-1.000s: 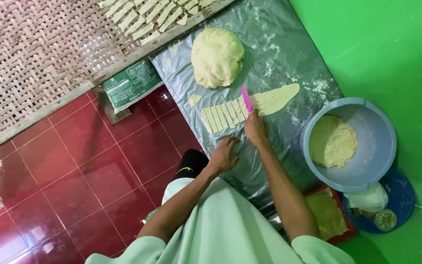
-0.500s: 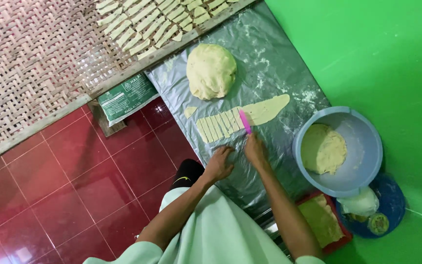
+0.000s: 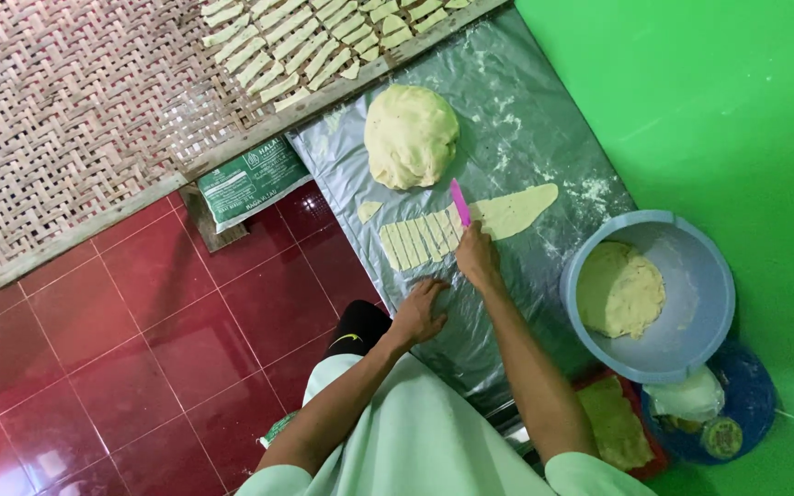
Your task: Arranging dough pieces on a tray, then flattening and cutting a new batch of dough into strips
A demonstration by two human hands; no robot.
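My right hand [image 3: 476, 256] grips a pink knife [image 3: 460, 202] whose blade rests across a flattened strip of pale dough [image 3: 513, 210] on a grey plastic sheet [image 3: 553, 119]. Left of the blade lie several cut dough strips [image 3: 415, 242] side by side. A small dough offcut [image 3: 368, 211] sits just beyond them. My left hand [image 3: 418, 312] presses flat on the plastic sheet near its front edge, holding nothing. A big round dough ball [image 3: 410, 135] rests farther back on the sheet.
A woven bamboo tray [image 3: 94, 101] at the back left carries several cut dough pieces [image 3: 296, 41]. A blue bowl [image 3: 691, 266] with dough [image 3: 619, 289] stands at the right, by a green wall [image 3: 719, 92]. A green packet [image 3: 250, 181] lies on red floor tiles [image 3: 140, 340].
The view has shifted slightly. My right hand has moved the pink knife a little along the dough strip, leaving another cut piece. My left hand stays pressed on the sheet.
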